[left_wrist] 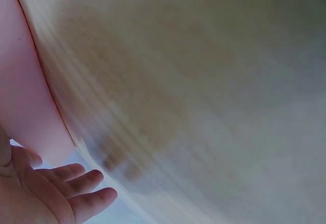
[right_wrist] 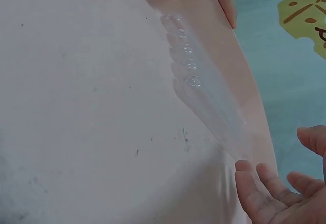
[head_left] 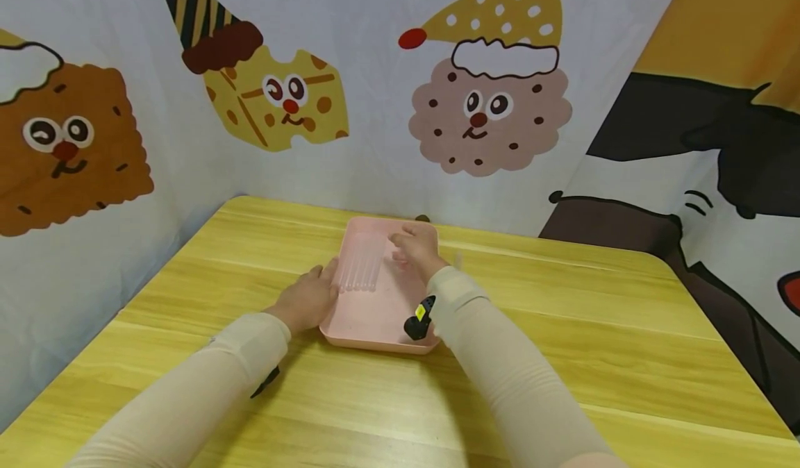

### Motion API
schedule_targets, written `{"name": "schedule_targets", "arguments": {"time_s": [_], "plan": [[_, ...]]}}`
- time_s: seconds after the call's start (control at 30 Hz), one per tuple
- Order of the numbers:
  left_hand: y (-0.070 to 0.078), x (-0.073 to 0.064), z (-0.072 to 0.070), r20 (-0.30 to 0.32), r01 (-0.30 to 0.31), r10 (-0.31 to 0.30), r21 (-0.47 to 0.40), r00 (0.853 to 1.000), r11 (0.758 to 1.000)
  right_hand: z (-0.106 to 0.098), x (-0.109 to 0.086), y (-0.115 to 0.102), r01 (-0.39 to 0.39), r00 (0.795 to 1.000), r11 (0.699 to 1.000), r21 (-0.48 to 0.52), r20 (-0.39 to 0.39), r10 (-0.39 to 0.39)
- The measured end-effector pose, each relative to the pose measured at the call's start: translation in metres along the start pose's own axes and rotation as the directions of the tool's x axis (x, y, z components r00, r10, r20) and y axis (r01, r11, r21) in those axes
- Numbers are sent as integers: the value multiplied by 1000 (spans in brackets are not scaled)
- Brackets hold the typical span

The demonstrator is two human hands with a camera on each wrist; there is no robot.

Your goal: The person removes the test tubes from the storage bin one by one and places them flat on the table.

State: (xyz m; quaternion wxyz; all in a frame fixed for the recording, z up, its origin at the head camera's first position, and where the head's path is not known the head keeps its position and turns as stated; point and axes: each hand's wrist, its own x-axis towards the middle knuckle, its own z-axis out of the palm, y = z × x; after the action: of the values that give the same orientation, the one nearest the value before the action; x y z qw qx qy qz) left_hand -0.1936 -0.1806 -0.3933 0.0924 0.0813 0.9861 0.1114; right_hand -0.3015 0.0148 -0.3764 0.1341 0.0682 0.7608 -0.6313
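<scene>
A shallow pink tray (head_left: 375,326) lies on the wooden table. Inside, along its left part, several clear plastic tubes (head_left: 361,266) with rounded ends lie side by side; the right wrist view shows the same tubes (right_wrist: 204,81) close up. My left hand (head_left: 306,298) rests against the tray's left wall, its fingers loosely extended in the left wrist view. Over the tray's far right part is my right hand (head_left: 415,249), fingers spread and slightly bent. Near its fingertips in the right wrist view is a pale streak (right_wrist: 227,186); I cannot tell whether it is another tube.
The wooden table (head_left: 562,329) extends on both sides of the tray. A printed cloth (head_left: 375,155) with cartoon figures hangs behind the table's back edge. A faint translucent shape (head_left: 459,260) shows just right of the tray, too unclear to name.
</scene>
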Motion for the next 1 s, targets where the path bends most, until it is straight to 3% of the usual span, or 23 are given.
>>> {"name": "schedule_targets", "arguments": {"time_s": [0.13,0.4,0.57,1.0], "plan": [[0,0,0,-3,47,-48,-57,999,997,1,1,0,-13,1000,1000,-26,6,13],[0,-1,0,-1,40,-40,-54,999,998,4,2,2,-15,1000,997,-77,12,16],[1,-1,1,-9,28,-29,-55,1000,998,5,-1,2,-58,996,995,-78,65,63],[1,-1,2,-36,25,-26,-40,999,999,17,1,9,-30,995,991,-129,88,41]]}}
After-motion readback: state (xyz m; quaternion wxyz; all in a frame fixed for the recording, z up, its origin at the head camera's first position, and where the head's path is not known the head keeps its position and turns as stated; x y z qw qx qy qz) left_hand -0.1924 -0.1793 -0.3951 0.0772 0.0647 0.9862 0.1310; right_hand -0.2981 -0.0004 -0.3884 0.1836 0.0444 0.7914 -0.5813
